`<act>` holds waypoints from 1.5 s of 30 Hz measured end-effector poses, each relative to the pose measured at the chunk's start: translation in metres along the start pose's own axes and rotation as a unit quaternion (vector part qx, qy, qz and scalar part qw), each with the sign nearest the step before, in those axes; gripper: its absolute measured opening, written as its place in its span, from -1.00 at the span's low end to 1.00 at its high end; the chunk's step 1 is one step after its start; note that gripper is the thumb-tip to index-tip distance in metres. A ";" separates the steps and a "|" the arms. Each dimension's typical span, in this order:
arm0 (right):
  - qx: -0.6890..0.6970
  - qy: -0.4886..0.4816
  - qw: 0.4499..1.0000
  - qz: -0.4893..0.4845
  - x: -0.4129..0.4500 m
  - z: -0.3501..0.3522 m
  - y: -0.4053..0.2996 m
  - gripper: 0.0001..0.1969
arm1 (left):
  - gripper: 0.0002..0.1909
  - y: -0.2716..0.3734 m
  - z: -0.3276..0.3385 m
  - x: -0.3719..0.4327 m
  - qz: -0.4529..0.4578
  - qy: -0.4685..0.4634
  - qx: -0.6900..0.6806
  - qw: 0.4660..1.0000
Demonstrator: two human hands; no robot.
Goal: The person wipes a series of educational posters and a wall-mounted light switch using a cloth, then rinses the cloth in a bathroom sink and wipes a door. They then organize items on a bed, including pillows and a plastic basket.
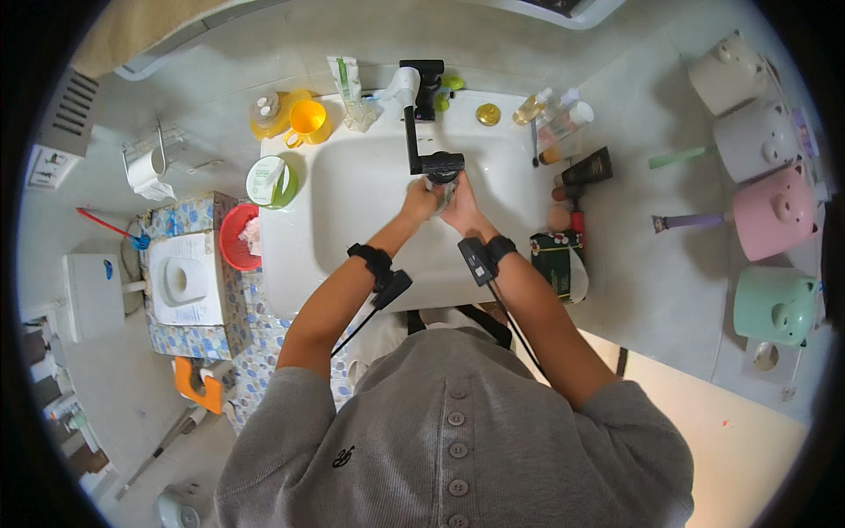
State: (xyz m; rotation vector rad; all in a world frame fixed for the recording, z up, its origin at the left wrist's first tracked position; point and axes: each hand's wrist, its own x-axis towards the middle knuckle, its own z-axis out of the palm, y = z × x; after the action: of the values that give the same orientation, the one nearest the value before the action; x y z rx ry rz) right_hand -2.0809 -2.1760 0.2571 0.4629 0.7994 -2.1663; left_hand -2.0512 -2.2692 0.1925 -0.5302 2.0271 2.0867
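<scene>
Over the white sink basin (370, 237), both my hands are together just under the black swivel faucet (416, 142). My left hand (420, 200) reaches in from the left, my right hand (462, 200) from the right. Between them is something pale and shiny, perhaps running water or a clear object; the faucet head partly covers it and the fingertips. Whether either hand grips anything cannot be told. Each wrist wears a black strap with a small device and cable.
Along the left rim stand a yellow cup (309, 123), a green-and-white jar (269, 182) and an upright tube (346, 82). Small bottles (532, 107), a black tube (587, 167) and a tissue pack (553, 267) line the right rim. A red basin (232, 237) sits left of the sink.
</scene>
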 end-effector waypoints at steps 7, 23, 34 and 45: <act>0.000 0.024 0.998 0.064 0.021 -0.013 0.021 -0.61 | -0.49 0.034 -0.011 -0.014 0.241 0.266 0.233 0.904; -0.199 0.093 0.976 -0.002 0.050 -0.029 0.019 -0.58 | -0.73 0.022 0.013 -0.001 0.176 0.162 0.096 0.966; -0.339 0.021 0.922 -0.188 -0.001 -0.071 -0.025 -0.61 | -0.42 0.005 -0.052 0.008 -0.093 0.130 -0.016 0.987; -0.095 0.024 0.990 -0.097 -0.020 -0.051 -0.024 -0.66 | -0.34 -0.003 -0.064 0.004 0.091 0.087 0.253 0.959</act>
State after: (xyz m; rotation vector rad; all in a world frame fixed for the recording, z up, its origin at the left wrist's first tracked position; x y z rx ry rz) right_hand -2.0830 -2.1193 0.2398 0.3533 1.1063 -2.2338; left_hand -2.0455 -2.3326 0.1881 -0.4578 2.6752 1.5426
